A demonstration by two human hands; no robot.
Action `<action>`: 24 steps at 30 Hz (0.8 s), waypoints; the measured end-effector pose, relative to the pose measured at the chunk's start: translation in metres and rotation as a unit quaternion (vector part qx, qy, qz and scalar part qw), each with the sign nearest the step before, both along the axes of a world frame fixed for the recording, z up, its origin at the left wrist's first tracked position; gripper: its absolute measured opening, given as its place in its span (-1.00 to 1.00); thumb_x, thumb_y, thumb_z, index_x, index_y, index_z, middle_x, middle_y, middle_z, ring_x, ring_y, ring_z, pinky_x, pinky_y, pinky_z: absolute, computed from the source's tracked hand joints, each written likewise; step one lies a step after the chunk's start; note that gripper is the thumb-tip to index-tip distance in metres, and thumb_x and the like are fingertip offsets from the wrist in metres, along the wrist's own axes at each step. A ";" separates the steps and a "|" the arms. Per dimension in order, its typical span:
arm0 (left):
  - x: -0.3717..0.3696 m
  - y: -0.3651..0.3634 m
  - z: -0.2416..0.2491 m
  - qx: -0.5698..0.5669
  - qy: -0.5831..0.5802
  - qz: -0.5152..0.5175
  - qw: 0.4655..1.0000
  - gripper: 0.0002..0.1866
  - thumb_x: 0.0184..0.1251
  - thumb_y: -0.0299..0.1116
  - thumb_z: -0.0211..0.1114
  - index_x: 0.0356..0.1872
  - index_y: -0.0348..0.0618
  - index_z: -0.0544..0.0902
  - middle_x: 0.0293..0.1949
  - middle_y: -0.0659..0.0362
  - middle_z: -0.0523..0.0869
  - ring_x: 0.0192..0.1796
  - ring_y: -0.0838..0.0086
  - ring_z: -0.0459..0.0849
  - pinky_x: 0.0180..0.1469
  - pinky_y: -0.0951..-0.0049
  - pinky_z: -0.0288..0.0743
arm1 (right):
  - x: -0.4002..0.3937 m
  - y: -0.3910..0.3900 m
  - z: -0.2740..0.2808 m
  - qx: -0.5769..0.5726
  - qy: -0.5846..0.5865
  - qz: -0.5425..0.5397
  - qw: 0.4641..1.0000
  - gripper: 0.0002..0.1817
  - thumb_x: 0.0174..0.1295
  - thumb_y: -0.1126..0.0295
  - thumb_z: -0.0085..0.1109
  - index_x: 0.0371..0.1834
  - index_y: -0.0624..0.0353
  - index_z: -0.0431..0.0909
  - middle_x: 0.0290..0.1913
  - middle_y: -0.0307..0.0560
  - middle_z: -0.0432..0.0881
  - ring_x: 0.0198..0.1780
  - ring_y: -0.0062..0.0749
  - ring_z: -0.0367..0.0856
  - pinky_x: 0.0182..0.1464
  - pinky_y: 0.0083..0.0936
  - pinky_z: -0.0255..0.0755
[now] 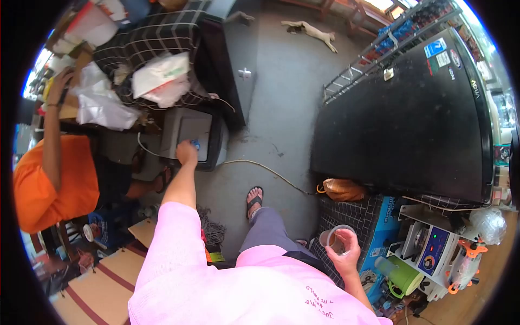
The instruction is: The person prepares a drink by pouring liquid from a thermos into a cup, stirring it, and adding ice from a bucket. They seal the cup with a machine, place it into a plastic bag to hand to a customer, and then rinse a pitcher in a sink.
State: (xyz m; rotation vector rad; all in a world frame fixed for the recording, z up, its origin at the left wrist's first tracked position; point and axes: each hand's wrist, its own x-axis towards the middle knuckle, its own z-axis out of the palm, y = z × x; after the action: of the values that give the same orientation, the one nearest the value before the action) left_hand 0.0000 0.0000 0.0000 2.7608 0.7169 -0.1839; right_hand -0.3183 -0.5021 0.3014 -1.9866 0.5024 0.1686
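My left hand [187, 152] reaches down over a grey lidded bin [196, 123]. Its fingers are closed around something small and blue [195, 144], too small to make out, at the right part of the lid. In my right hand [346, 253] is a clear plastic cup [335, 241], held by its side with the open rim facing up. Nothing can be made out inside the cup.
A person in an orange shirt [57, 179] is at the left, an arm raised to plastic bags [100, 103]. A black fridge [401, 119] fills the right. A cable [265, 169] crosses the floor. A cat [314, 32] lies farther back. A sealing machine [433, 249] stands lower right.
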 end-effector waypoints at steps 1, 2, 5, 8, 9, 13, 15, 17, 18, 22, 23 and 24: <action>-0.017 -0.010 -0.004 0.017 0.024 0.014 0.999 -0.73 0.31 -0.24 0.29 -0.12 -0.17 0.81 -0.12 -0.16 0.79 0.04 -0.11 0.76 0.12 -0.05 0.62 | -0.017 -0.006 0.027 -0.010 0.009 -0.040 0.999 -0.32 -0.07 0.57 0.55 0.20 0.25 0.47 0.15 -0.03 0.61 0.25 -0.29 0.59 0.38 -0.33 0.40; -0.036 -0.020 -0.001 0.036 0.048 0.024 0.998 -0.74 0.31 -0.26 0.27 -0.21 -0.24 0.80 -0.14 -0.17 0.79 0.04 -0.07 0.76 0.08 -0.02 0.65 | -0.035 -0.009 0.057 -0.020 0.017 -0.082 0.996 -0.32 -0.09 0.58 0.56 0.18 0.26 0.47 0.13 -0.04 0.62 0.23 -0.30 0.60 0.38 -0.34 0.40; 0.042 -0.008 -0.018 0.094 0.007 0.019 0.995 -0.68 0.33 -0.16 0.34 -0.25 -0.27 0.77 -0.17 -0.16 0.80 0.01 -0.06 0.77 0.04 -0.02 0.66 | -0.012 -0.001 -0.039 0.027 -0.039 -0.158 0.986 -0.32 -0.11 0.57 0.58 0.16 0.25 0.48 0.13 -0.03 0.62 0.21 -0.32 0.61 0.37 -0.34 0.42; 0.017 -0.061 0.029 0.040 0.023 0.009 0.999 -0.48 0.27 0.08 0.42 -0.14 -0.28 0.68 -0.10 -0.21 0.77 -0.02 -0.14 0.75 -0.01 -0.05 0.61 | -0.045 -0.008 -0.011 -0.012 -0.044 -0.179 0.983 -0.31 -0.08 0.51 0.60 0.19 0.21 0.48 0.12 -0.04 0.65 0.18 -0.32 0.64 0.33 -0.36 0.46; 0.010 -0.072 0.012 0.038 -0.031 -0.048 0.998 -0.49 0.30 0.06 0.39 -0.12 -0.28 0.68 -0.08 -0.22 0.76 0.00 -0.16 0.73 0.03 -0.08 0.58 | -0.058 -0.013 0.000 -0.012 -0.051 -0.189 0.981 -0.30 -0.06 0.45 0.61 0.21 0.18 0.48 0.14 -0.04 0.65 0.21 -0.31 0.63 0.34 -0.36 0.46; -0.040 -0.145 -0.061 -0.255 0.175 -0.299 0.903 -0.68 0.32 -0.24 0.42 -0.27 -0.37 0.65 -0.47 -0.12 0.71 -0.46 0.15 0.73 -0.33 0.11 0.65 | -0.139 -0.047 0.037 -0.013 -0.137 -0.246 0.959 -0.17 -0.05 0.37 0.64 0.33 0.16 0.38 0.18 -0.01 0.62 0.25 -0.30 0.61 0.36 -0.36 0.44; -0.135 -0.262 0.038 -0.392 0.419 -0.163 0.803 -0.79 0.37 -0.33 0.41 -0.29 -0.30 0.65 -0.55 0.08 0.66 -0.54 0.24 0.70 -0.54 0.22 0.62 | -0.192 -0.063 0.064 -0.035 -0.164 -0.301 0.939 -0.15 -0.06 0.37 0.64 0.34 0.15 0.38 0.18 -0.03 0.60 0.26 -0.29 0.60 0.36 -0.37 0.44; -0.211 -0.354 0.094 -0.339 0.506 -0.293 0.737 -0.68 0.39 -0.23 0.42 -0.12 -0.34 0.67 -0.47 0.08 0.72 -0.54 0.35 0.71 -0.57 0.35 0.58 | -0.253 -0.087 0.069 -0.043 -0.198 -0.352 0.914 -0.12 -0.08 0.36 0.64 0.34 0.21 0.34 0.18 -0.01 0.57 0.28 -0.28 0.57 0.38 -0.37 0.40; -0.251 -0.405 0.141 -0.329 0.520 -0.383 0.689 -0.66 0.42 -0.20 0.39 -0.08 -0.34 0.69 -0.44 0.09 0.75 -0.52 0.37 0.73 -0.54 0.37 0.58 | -0.283 -0.102 0.071 -0.052 -0.213 -0.383 0.897 -0.13 -0.07 0.36 0.63 0.33 0.22 0.34 0.18 0.00 0.57 0.28 -0.28 0.56 0.38 -0.36 0.41; -0.406 -0.588 0.284 -0.229 0.359 -0.740 0.520 -0.68 0.41 -0.17 0.36 -0.06 -0.25 0.72 -0.31 0.06 0.81 -0.27 0.49 0.78 -0.18 0.34 0.64 | -0.392 -0.175 0.079 -0.164 -0.199 -0.515 0.817 -0.19 -0.04 0.29 0.61 0.27 0.26 0.36 0.13 0.05 0.58 0.20 -0.22 0.61 0.28 -0.33 0.47; -0.440 -0.629 0.318 -0.334 0.334 -0.762 0.443 -0.69 0.44 -0.17 0.34 -0.03 -0.21 0.73 -0.29 0.06 0.81 -0.24 0.51 0.77 -0.18 0.37 0.63 | -0.414 -0.198 0.074 -0.172 -0.195 -0.554 0.791 -0.20 -0.03 0.27 0.60 0.26 0.28 0.37 0.11 0.07 0.59 0.18 -0.19 0.63 0.26 -0.31 0.49; -0.475 -0.671 0.372 -0.340 0.349 -0.760 0.429 -0.68 0.44 -0.17 0.35 -0.02 -0.23 0.72 -0.28 0.07 0.81 -0.25 0.52 0.76 -0.17 0.38 0.62 | -0.432 -0.223 0.068 -0.166 -0.198 -0.559 0.788 -0.20 -0.03 0.27 0.60 0.26 0.28 0.37 0.11 0.07 0.59 0.18 -0.19 0.63 0.26 -0.31 0.49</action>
State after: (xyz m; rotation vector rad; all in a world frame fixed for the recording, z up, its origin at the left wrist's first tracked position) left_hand -0.4751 -0.6706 0.3721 1.4396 -1.6139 -1.5055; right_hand -0.7506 -0.7252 0.3692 -1.6439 1.3895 -1.1199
